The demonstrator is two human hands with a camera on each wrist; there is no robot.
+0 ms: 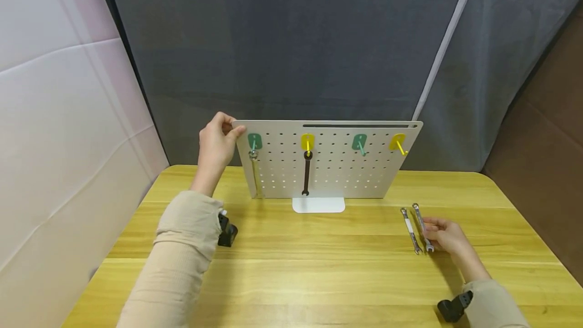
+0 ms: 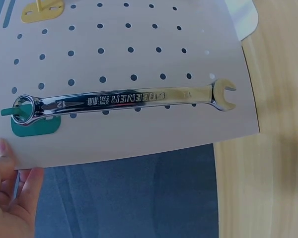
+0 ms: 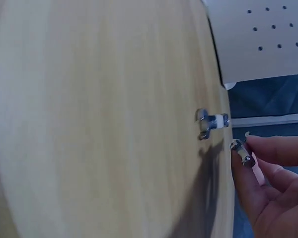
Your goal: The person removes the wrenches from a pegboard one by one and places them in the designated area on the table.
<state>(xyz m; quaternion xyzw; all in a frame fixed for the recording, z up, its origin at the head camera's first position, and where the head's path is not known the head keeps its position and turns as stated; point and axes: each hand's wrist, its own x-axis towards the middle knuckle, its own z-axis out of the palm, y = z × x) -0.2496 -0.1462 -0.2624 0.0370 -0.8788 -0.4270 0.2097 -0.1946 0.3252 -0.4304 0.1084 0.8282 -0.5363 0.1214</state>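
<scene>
My left hand (image 1: 216, 141) pinches the upper left corner of a white pegboard (image 1: 282, 166) that stands upright on the table. From the green hook (image 2: 37, 126) nearest that hand hangs a shiny combination wrench (image 2: 124, 100) by its ring end. A dark wrench (image 1: 307, 173) hangs from the yellow hook (image 1: 307, 141) to its right. At the right, my right hand (image 1: 448, 237) pinches a chrome wrench (image 1: 422, 227) between thumb and fingers. Beside it on the table lies another wrench (image 1: 411, 230) with a white band on its shaft.
Another green hook (image 1: 359, 142) and another yellow hook (image 1: 398, 142), with nothing hanging on them, are on the board's right half. A white base plate (image 1: 318, 205) juts forward under the board onto the wooden table (image 1: 291, 272). Dark grey fabric (image 1: 291, 39) rises behind.
</scene>
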